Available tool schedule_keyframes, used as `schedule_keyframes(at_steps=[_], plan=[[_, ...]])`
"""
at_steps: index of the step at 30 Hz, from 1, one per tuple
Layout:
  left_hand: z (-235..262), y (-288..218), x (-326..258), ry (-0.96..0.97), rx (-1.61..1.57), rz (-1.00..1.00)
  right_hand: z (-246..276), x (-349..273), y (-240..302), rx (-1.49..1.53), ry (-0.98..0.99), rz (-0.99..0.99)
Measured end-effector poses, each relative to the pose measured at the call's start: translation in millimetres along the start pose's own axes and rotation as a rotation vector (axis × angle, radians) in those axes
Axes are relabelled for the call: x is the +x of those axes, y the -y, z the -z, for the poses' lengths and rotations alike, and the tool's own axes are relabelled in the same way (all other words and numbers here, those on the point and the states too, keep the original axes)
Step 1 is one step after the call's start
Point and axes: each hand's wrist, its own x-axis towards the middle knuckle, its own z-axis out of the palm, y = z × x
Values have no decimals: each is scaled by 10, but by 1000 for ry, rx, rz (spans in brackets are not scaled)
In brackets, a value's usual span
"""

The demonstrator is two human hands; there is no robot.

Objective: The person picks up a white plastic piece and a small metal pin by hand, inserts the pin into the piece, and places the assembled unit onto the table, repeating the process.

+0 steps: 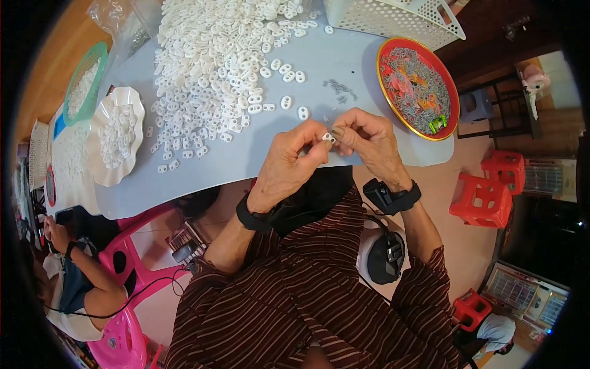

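Note:
Between my hands, near the table's front edge, is a small white plastic piece with two holes. My left hand pinches it between thumb and fingertips. My right hand is closed in a pinch right against the piece; whatever lies between its fingertips is too small to make out. Just beyond my hands lie loose white two-hole pieces and a few thin grey pins. A large heap of similar white pieces covers the table's middle left.
A red round tray of grey pins stands at the right, below a white perforated basket. On the left are a scalloped white dish and a green basket. Another person sits lower left; red stools stand right.

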Motion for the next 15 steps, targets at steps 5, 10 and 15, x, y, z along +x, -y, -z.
schedule_keyframes(at_steps=[5,10,15], plan=[[22,30,22,27,22,35,-67,-8,-61,-45,-87,7],[10,3,22,9,114,14,-136,-29,-70,-102,-154,55],[-12,-20,13,-3,46,9,-56,-6,-25,70,-96,-30]])
